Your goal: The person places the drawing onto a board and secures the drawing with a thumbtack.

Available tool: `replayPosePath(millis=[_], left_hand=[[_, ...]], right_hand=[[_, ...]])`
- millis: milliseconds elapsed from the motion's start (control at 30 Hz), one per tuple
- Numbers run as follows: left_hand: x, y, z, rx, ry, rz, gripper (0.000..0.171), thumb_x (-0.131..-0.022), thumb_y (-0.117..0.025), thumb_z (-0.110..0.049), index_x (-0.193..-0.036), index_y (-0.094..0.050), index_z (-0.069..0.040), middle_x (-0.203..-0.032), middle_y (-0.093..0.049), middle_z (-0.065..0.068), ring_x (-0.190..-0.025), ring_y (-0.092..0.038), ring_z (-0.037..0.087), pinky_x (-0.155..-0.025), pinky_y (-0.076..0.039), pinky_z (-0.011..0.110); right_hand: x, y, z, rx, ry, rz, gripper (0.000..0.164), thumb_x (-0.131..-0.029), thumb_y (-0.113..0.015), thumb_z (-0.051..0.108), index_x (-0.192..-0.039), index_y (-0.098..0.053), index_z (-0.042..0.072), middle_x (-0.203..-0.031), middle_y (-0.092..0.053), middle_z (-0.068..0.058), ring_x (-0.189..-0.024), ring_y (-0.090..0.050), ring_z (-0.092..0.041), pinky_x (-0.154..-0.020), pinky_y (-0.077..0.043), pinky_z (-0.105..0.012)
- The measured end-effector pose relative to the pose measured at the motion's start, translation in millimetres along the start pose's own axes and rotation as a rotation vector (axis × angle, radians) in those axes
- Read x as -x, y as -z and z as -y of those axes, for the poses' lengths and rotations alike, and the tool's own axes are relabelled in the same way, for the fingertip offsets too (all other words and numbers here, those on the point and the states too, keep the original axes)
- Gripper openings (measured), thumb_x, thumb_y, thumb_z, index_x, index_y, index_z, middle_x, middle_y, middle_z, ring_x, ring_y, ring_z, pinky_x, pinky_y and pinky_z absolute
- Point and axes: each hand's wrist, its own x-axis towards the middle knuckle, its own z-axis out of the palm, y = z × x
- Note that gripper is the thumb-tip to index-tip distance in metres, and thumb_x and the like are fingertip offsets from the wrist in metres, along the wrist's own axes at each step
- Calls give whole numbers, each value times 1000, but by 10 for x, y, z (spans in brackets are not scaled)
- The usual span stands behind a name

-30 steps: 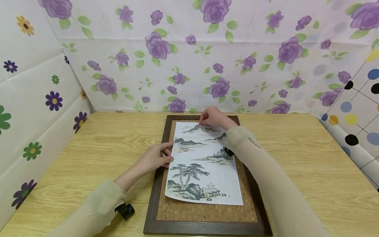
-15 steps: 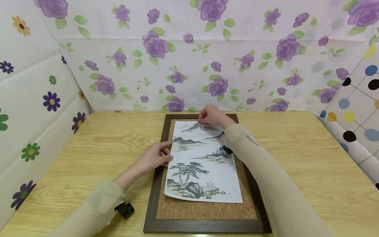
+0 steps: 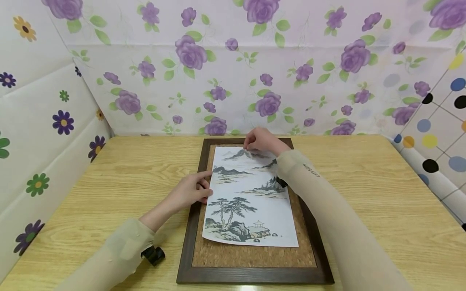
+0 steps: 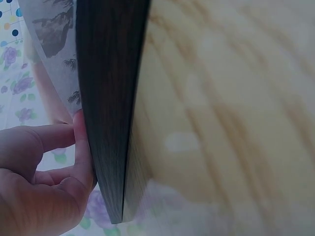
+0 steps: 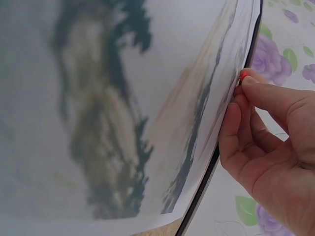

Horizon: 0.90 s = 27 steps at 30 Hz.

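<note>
A sheet of white paper [image 3: 251,210] printed with an ink landscape lies on a cork board [image 3: 255,257] with a dark brown frame [image 3: 255,276]. At the top middle of the sheet, my right hand [image 3: 265,141] pinches a red push pin [image 5: 243,74] between thumb and index finger, its tip hidden. The other fingers rest against the paper in the right wrist view. My left hand [image 3: 191,188] touches the sheet's left edge with index finger and thumb, its remaining fingers bent beside the frame. The sheet's lower left corner curls up slightly.
The board lies on a light wood-grain table [image 3: 145,161]. A floral sheet [image 3: 233,81] hangs behind it, with patterned sheets at left and right. A black wrist strap [image 3: 153,255] shows on the left sleeve.
Both hands keep almost the same places on the sheet. The whole head view has shifted slightly.
</note>
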Motion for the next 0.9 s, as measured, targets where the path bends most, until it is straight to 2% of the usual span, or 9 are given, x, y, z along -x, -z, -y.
replayPosePath(millis=[333, 600, 900], left_hand=[[4, 4, -13, -15, -13, 7, 66, -94, -63, -4, -153, -33, 0, -95, -62, 13, -72, -65, 13, -68, -62, 30], [-11, 9, -4, -19, -12, 1, 67, -94, -63, -4, -153, -33, -1, -95, -61, 13, -71, -64, 13, -68, -62, 30], [-6, -1, 8, -29, -12, -5, 67, -93, -64, -3, -152, -34, 0, -93, -62, 13, -69, -64, 13, -67, -62, 30]], right_hand=[[-12, -6, 2, 28, 43, -3, 12, -94, -64, 3, -89, -74, 7, -87, -73, -10, -72, -58, -16, -73, -52, -30], [-15, 10, 11, 34, 40, -11, 10, -93, -65, 4, -89, -74, 6, -90, -73, -11, -78, -62, -19, -76, -53, -32], [-48, -23, -35, 28, 49, -11, 11, -93, -65, 4, -87, -74, 8, -90, -73, -10, -79, -64, -19, -77, -54, -32]])
